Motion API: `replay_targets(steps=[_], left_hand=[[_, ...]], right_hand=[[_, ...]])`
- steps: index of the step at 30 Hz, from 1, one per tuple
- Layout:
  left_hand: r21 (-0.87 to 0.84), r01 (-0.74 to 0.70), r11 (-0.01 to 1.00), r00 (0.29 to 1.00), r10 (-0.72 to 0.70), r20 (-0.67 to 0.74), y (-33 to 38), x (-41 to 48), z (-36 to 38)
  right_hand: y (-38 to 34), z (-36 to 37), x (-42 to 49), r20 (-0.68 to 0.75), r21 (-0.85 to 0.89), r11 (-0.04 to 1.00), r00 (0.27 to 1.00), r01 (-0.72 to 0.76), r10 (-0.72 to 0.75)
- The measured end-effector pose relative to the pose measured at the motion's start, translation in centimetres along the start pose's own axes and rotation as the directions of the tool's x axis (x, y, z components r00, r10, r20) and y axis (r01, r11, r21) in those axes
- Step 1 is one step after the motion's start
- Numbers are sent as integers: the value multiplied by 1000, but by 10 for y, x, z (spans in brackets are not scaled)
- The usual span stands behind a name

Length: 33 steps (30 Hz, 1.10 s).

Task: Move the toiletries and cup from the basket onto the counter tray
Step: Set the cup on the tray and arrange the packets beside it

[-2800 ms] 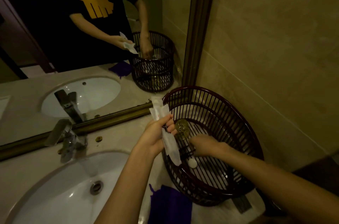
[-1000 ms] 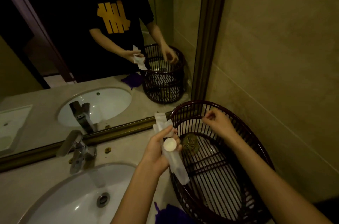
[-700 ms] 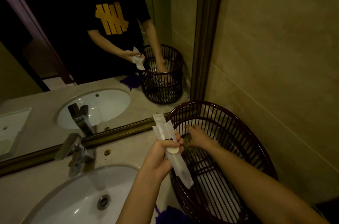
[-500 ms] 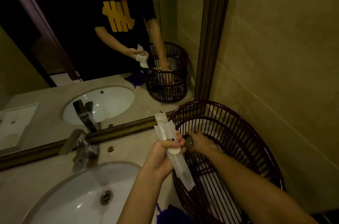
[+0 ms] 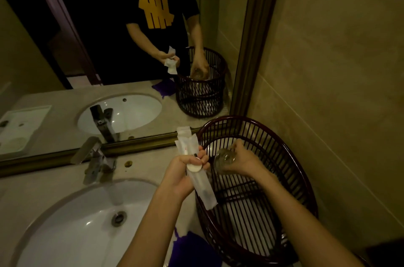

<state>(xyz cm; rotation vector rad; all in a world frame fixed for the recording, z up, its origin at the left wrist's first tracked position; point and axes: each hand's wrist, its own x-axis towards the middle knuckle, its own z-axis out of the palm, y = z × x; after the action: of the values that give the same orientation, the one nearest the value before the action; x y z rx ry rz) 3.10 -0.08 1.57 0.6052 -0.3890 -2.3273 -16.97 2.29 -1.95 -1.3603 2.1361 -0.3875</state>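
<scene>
Since half a second ago the right hand (image 5: 242, 160) has come up from low inside the basket (image 5: 301, 179) and now carries the glass cup (image 5: 223, 160) at about rim height; a second ago that hand was empty at the far rim and the cup sat on the basket floor.

The dark slatted basket fills the 4 o'clock part of the view, against the tiled wall, its floor showing nothing else that I can make out in this dim light. The white sink (image 5: 72, 229) lies at 8 o'clock, the tap (image 5: 94, 159) at 9 o'clock. A purple cloth (image 5: 192, 251) sits at 6 o'clock beside the basket's near wall. No tray shows on the real counter; a pale one (image 5: 24, 122) appears only in the mirror, at 9 to 10 o'clock.

The left hand (image 5: 185, 172), near centre, is closed tight around a bundle of white sachets (image 5: 192, 166) with a small round white cap or jar (image 5: 194, 167) pinched against them by the fingertips. The right hand is wrapped around the cup's side, just right of the left.

The risks, as I judge them: the cup is smooth glass and may clip the basket rim on its way out. The left hand is overloaded, so the round piece could slide out and drop into the sink. The tray lies out of sight, so the carry crosses the tap.
</scene>
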Motion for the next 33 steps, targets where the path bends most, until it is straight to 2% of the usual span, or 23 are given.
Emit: replay_targets(steps=[4,9,13,18,22,27,33], left_hand=[[1,-77,997,996,77,42,0,-10,-2],[-5,-163,987,982,163,93,6,-49,-11],[-22,-233,972,971,234,55,19,-88,-25],[-57,-293,954,955,296,39,42,-135,-57],[-50,-324,945,946,325,-2,67,-183,-93],[-36,-380,924,923,376,-81,112,-268,-150],[-58,-461,886,875,443,-195,169,-378,-227]], right_hand=[[-8,-25,-47,-130,180,959,971,220,-199],[-28,-19,-86,-280,398,850,928,346,-247],[-53,-5,-110,-292,549,733,913,403,-283],[-97,28,-141,-239,620,658,901,428,-361],[-138,75,-167,-230,672,620,910,405,-346],[-198,152,-204,-236,663,628,910,408,-341],[-287,243,-249,-169,680,632,919,371,-357]])
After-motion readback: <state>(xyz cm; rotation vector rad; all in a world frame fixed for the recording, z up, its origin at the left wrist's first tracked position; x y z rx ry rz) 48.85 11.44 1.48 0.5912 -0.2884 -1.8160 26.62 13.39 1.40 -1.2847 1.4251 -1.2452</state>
